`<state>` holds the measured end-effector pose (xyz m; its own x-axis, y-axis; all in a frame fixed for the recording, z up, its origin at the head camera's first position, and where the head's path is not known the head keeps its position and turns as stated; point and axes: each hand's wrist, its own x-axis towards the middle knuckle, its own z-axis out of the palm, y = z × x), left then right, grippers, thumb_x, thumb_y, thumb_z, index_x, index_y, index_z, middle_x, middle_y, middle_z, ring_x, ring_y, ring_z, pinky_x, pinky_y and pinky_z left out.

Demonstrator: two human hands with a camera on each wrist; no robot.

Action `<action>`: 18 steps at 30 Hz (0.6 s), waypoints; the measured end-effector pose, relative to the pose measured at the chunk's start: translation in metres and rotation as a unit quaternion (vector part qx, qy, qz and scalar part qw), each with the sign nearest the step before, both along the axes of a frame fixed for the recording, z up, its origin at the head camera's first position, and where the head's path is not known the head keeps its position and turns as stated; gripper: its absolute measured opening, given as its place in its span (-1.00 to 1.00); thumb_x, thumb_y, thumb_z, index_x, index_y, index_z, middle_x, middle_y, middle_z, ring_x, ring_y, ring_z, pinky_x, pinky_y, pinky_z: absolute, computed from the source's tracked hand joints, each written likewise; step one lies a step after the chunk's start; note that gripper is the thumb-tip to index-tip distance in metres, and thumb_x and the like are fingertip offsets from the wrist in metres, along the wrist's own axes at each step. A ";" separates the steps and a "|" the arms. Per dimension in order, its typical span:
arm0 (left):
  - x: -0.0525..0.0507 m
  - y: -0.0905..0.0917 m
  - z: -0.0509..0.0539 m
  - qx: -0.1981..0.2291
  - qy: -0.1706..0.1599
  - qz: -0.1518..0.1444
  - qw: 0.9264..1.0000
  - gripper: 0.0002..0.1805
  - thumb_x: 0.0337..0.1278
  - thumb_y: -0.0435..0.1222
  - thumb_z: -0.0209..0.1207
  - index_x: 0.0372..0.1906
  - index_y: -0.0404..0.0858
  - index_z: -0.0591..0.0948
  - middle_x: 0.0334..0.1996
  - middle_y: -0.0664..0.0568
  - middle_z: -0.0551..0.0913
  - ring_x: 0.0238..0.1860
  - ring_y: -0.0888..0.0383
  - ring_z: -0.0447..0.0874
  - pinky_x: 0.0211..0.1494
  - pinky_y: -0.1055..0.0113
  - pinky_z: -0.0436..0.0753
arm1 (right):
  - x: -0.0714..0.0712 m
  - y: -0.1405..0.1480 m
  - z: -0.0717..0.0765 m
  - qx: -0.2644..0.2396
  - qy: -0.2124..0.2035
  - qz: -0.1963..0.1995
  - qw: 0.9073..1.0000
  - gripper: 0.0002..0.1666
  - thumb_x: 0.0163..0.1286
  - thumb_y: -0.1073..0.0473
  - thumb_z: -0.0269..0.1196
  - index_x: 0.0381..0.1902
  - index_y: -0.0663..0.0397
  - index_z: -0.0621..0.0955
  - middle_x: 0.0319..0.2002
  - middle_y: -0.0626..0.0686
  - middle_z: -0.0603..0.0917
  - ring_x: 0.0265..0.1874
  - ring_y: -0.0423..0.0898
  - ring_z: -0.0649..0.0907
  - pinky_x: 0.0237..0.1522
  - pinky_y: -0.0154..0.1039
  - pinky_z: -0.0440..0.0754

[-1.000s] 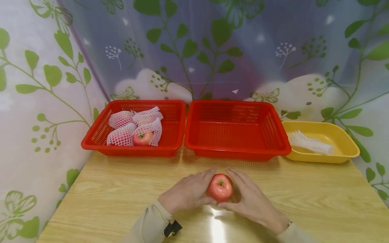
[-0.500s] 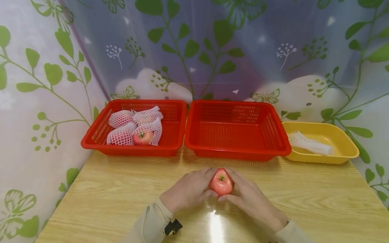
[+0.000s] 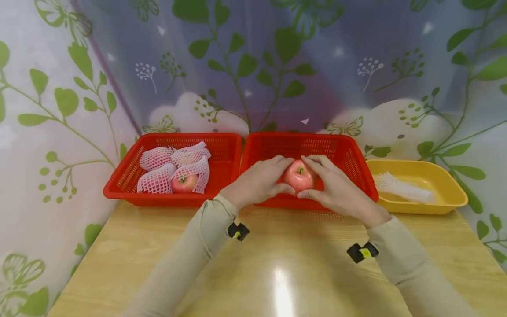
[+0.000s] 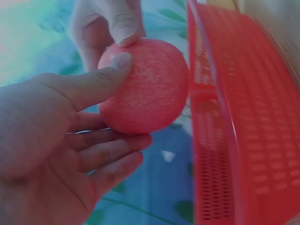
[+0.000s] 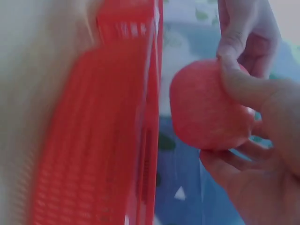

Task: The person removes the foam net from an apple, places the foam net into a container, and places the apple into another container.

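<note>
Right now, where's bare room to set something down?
Free: table between the sleeves; right end of left red basket, beside netted apples; right end of yellow tray, past the white net. Crowded: where those apples sit; over right red basket, where left hand and right hand hold an apple.

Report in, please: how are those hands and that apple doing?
Left hand and right hand both gripping the apple. Apple unwrapped, held higher than the middle red basket. No obstacle seen; hands hide part of the basket.
</note>
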<state>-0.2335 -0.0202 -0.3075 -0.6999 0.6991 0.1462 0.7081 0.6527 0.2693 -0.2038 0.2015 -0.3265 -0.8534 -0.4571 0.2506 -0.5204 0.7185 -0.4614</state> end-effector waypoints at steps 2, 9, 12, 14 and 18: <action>-0.018 0.007 -0.004 0.002 -0.011 0.010 1.000 -0.18 0.19 -0.04 0.37 0.43 -0.34 0.36 0.22 -0.09 0.56 0.15 0.01 0.60 0.28 0.18 0.61 | -0.019 0.003 0.001 0.006 -0.016 -0.005 1.000 0.05 0.20 0.04 0.51 0.51 0.28 0.27 0.40 0.24 0.36 0.35 0.22 0.43 0.35 0.21 0.45; -0.059 0.024 -0.043 -0.013 -0.062 0.043 0.997 -0.21 0.20 -0.08 0.37 0.43 -0.32 0.35 0.27 -0.09 0.54 0.18 0.01 0.58 0.31 0.18 0.58 | -0.065 0.003 -0.027 0.014 -0.069 -0.039 0.997 -0.03 0.12 0.10 0.56 0.40 0.33 0.40 0.35 0.28 0.47 0.32 0.24 0.48 0.36 0.18 0.46; -0.068 0.029 -0.055 -0.021 -0.070 0.045 0.996 -0.24 0.20 -0.09 0.38 0.41 -0.32 0.39 0.25 -0.09 0.56 0.18 0.01 0.58 0.31 0.17 0.57 | -0.075 0.003 -0.039 0.023 -0.084 -0.050 0.995 -0.07 0.10 0.12 0.56 0.36 0.36 0.44 0.30 0.29 0.54 0.25 0.23 0.54 0.31 0.15 0.51; -0.072 0.032 -0.060 -0.027 -0.075 0.044 0.996 -0.28 0.20 -0.11 0.39 0.38 -0.31 0.42 0.22 -0.08 0.59 0.17 0.02 0.59 0.31 0.19 0.57 | -0.080 0.003 -0.045 0.030 -0.090 -0.055 0.994 -0.09 0.09 0.13 0.57 0.34 0.36 0.47 0.26 0.28 0.58 0.18 0.21 0.58 0.27 0.13 0.56; -0.078 0.036 -0.070 -0.042 -0.087 0.044 0.994 -0.39 0.22 -0.12 0.37 0.29 -0.25 0.48 0.10 -0.02 0.64 0.09 0.05 0.62 0.24 0.22 0.58 | -0.088 0.005 -0.055 0.044 -0.100 -0.051 0.993 -0.12 0.09 0.14 0.56 0.32 0.38 0.49 0.22 0.28 0.61 0.14 0.19 0.61 0.24 0.11 0.57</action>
